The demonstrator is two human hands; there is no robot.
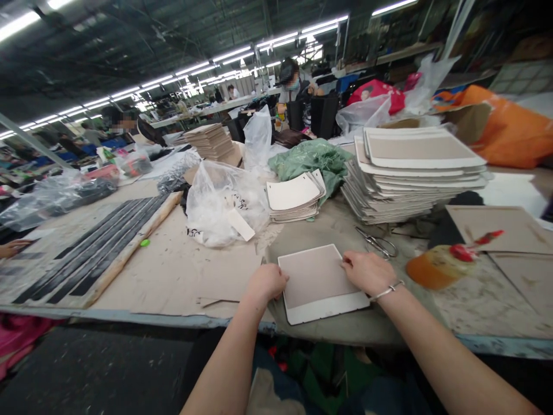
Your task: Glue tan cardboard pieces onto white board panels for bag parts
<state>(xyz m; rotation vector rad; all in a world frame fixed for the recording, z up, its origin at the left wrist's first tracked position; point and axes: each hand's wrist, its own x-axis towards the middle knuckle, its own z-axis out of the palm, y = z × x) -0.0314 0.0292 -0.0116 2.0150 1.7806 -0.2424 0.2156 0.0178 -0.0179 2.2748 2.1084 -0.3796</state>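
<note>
A flat beige panel [318, 279] with a white border, wider along the near side, lies on the table in front of me. My left hand [268, 281] is closed at its left edge, thumb against the border. On the opposite side, my right hand [368, 272], with a bracelet at the wrist, pinches the right edge. A pair of scissors [377, 242] lies just beyond my right hand. Behind the panel sits a small stack of white-faced pieces [291, 193]. A taller stack of similar beige-and-white panels [425, 153] rises at the back right.
To the right lies an orange glue bottle [436, 268] with a red cap, near brown boards [496, 230]. Clear plastic bags [220, 199] and a green bag [313, 161] crowd the back. Dark strips [108, 248] lie leftward beside a wooden bar. Another person's hand [15, 248] shows far left.
</note>
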